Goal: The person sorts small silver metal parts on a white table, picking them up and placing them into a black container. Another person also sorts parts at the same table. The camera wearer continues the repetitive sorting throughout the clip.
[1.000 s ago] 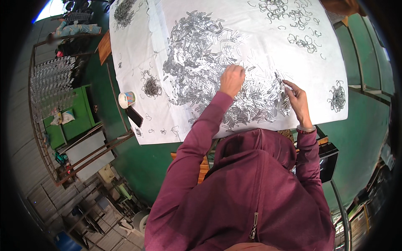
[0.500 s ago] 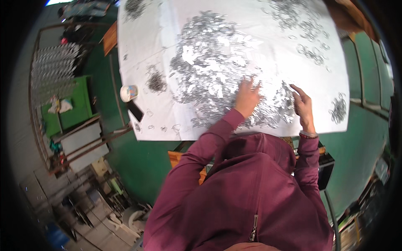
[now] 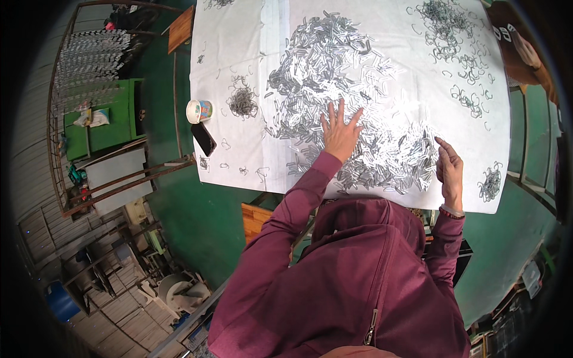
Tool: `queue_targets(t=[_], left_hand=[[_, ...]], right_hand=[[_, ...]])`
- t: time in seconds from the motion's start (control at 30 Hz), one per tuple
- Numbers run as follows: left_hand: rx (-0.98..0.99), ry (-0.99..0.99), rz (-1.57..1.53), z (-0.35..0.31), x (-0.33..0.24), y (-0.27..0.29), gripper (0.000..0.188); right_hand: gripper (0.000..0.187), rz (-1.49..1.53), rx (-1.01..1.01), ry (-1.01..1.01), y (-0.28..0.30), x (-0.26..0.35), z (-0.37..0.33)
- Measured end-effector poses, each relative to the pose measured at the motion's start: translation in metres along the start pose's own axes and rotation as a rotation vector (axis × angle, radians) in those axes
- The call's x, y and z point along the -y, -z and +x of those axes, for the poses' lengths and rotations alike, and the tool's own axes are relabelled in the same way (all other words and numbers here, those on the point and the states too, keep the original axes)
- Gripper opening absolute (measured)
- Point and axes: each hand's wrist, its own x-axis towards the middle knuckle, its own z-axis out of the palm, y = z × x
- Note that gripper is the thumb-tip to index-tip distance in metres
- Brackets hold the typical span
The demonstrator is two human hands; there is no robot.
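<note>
A broad pile of small, narrow, shiny metal pieces (image 3: 388, 161) covers the middle of the white-covered table (image 3: 370, 12). My left hand (image 3: 341, 134) rests on the pile, palm down, with its fingers spread and nothing held. Beside the pile's right edge is my right hand (image 3: 450, 173). Its index finger stretches toward the outermost pieces while the other fingers bend inward; I see nothing in it. Loose wire-like rings and hooks (image 3: 450, 24) lie scattered at the far right. A smaller heap of them (image 3: 490, 184) sits to the right of my right hand.
At the left edge stand a white tub (image 3: 199, 111) and a dark phone (image 3: 204, 140), near another clump of wire pieces (image 3: 242, 102). Another person's hand (image 3: 526, 51) shows beyond the right edge. A green bench (image 3: 122, 128) and metal frames stand farther left.
My left hand has spread its fingers and shifted left across the pile. My right hand sits slightly farther from the pieces at the right edge. The whole view has tilted.
</note>
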Motion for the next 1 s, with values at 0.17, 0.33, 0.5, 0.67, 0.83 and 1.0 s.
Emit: queue_targets(t=[0.17,0.33,0.5,0.67,0.83,1.0], left_hand=[[-0.054,-0.092,-0.068,-0.025,-0.006,0.006,0.048],[-0.158,0.07,-0.471,-0.008,0.014,0.009,0.021],[-0.235,-0.323,-0.377,0.035,0.004,0.013,0.011],[-0.114,-0.437,-0.221,0.052,0.017,0.003,0.009],[-0.125,-0.16,-0.423,0.044,0.008,0.005,0.011],[0.194,-0.056,-0.987,0.016,-0.044,0.054,0.016]], right_hand=[[0.036,0.02,-0.005,0.005,-0.002,0.003,-0.002],[0.035,0.11,-0.006,-0.02,-0.006,0.007,-0.007],[0.032,0.389,0.008,-0.078,-0.015,0.012,-0.011],[0.031,0.445,0.036,-0.075,-0.02,0.014,-0.015],[0.028,0.879,0.105,-0.22,-0.038,-0.008,-0.01],[0.027,1.003,0.089,-0.391,-0.084,-0.004,-0.006]])
